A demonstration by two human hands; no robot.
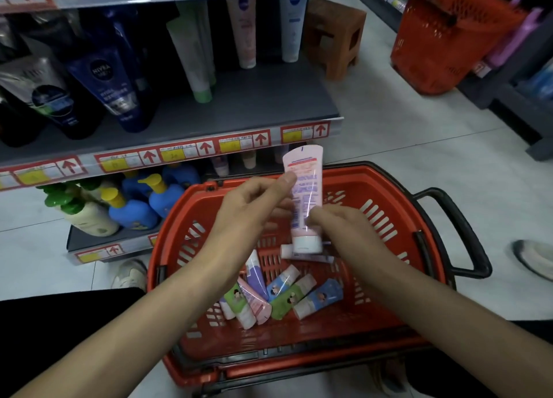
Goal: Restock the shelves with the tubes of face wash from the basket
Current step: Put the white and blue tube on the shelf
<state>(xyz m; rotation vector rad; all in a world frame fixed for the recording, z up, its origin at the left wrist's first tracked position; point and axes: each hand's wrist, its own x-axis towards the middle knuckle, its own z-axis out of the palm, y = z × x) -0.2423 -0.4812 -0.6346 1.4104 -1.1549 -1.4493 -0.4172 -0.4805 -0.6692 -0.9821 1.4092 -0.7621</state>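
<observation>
While holding one pink tube [303, 194] up over the basket [389, 182], nowhere near finished, judging by the load below. Gripping that tube in both hands: left hand [248, 209] pinching the upper part between thumb and fingers, just under the crimped end; right hand [344, 230] curled round the lower part, just above the white cap. Held upright, cap down, above the far half of the basket and just below the price strip [185, 152] of the middle shelf [239, 107]. Not yet placed.

Left to do, as far as visible: shelving a heap of small tubes [281, 296] lying crosswise on the basket floor, purple, pink, green and blue among them, plus at least one more lying flat right under the pink tube's cap. Cannot count exactly, with several overlapping.

Done so far: hard to judge. Standing on the middle shelf, dark tubes [113, 83] at left, a green-capped tube [194, 65] in the middle, two pale tubes [245, 29] at the back right; no telling whether any from this basket. Plenty of bare shelf at the front right, before those pale tubes, so likely room there for the one in hand. Lower down, pump bottles [134, 206] and, behind the strip, a few half-hidden tubes [221, 165].

Well apart on the floor, a second basket [443, 38] and a stool [335, 35]; contents of that basket not visible.
</observation>
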